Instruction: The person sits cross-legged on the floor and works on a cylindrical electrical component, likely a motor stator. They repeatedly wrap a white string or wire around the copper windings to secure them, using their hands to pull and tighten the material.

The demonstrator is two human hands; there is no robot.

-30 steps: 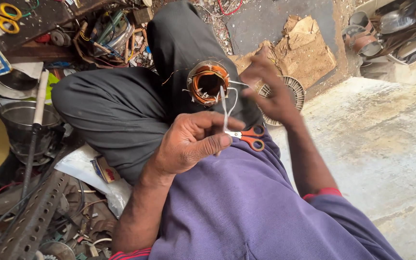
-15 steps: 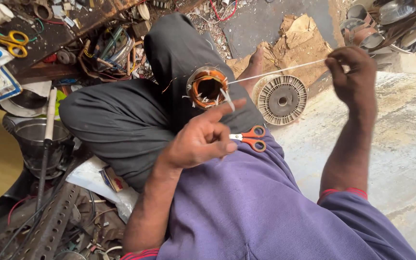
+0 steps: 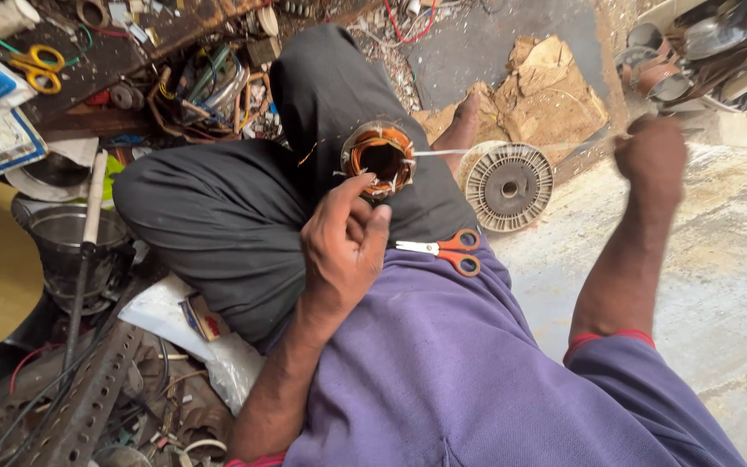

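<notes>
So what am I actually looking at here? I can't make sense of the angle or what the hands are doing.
The camera sits on a person's head and looks straight down, so you see their own purple shirt, dark trousers and two bare hands. They sit cross-legged on the ground. On the lap rests a round motor coil, a metal ring wound with copper-coloured wire. The left hand touches its near edge. The right hand is raised to the side, blurred, drawing a thin pale string taut from the coil. Orange-handled scissors lie on the lap. A slotted metal disc lies on the ground beside the knee, with torn cardboard beyond it. At left there are yellow scissors, tangled wires and scrap metal.
</notes>
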